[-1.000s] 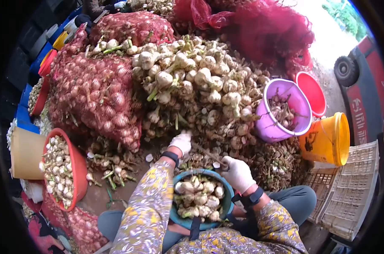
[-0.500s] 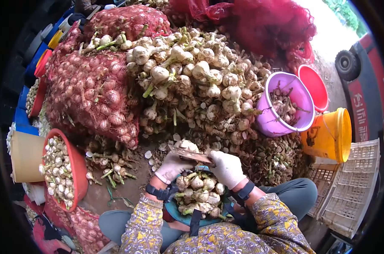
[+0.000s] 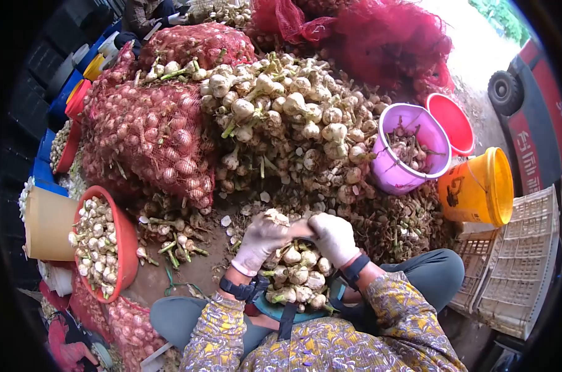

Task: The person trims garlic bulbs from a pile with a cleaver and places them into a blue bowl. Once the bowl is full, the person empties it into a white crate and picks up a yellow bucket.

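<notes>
White-gloved, your left hand [image 3: 260,240] grips a garlic bulb [image 3: 276,217] over the lap bowl [image 3: 265,308]; your right hand [image 3: 334,239] closes on a blade beside it. Beyond lies the garlic pile [image 3: 281,124], then the purple bucket [image 3: 392,177].

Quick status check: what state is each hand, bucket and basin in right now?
Left hand: gloved, gripping a garlic bulb.
Right hand: gloved, closed on something unclear.
Lap basin: heaped with garlic.
Red basin: full.
Purple bucket: tilted, part-filled.
Yellow bucket: on its side.
</notes>
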Demonstrator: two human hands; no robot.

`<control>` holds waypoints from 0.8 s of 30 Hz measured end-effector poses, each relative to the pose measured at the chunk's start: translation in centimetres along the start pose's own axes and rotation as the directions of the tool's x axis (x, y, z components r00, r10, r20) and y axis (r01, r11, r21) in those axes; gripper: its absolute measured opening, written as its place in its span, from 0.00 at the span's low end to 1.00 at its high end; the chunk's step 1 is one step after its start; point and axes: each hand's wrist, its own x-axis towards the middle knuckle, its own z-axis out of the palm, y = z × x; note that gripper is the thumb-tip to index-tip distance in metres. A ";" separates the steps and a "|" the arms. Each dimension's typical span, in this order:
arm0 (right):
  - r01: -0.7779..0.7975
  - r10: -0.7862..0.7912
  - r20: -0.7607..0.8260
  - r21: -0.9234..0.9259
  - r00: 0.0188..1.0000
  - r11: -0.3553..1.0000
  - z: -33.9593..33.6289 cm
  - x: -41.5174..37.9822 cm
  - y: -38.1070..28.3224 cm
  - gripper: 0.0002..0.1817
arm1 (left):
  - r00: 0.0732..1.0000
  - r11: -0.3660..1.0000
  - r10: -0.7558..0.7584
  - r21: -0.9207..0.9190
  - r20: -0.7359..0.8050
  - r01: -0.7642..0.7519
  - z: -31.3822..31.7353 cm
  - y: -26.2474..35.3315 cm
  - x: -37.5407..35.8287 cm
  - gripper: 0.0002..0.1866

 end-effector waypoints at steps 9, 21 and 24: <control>-0.382 0.383 0.017 0.148 0.923 0.912 -2.0 0.5 1.0 0.10 | 0.995 0.856 0.101 0.511 -0.025 -0.074 1.1 5.2 -2.7 0.41; -0.297 0.274 0.326 0.023 0.905 0.954 0.2 -0.4 3.2 0.14 | 0.749 -0.026 0.276 0.784 0.603 -0.621 0.9 3.4 -5.8 0.17; -0.305 0.287 0.286 0.021 0.914 0.952 -0.9 -0.2 2.1 0.14 | 0.813 0.386 -0.233 0.818 0.534 -0.427 0.2 1.3 -6.1 0.28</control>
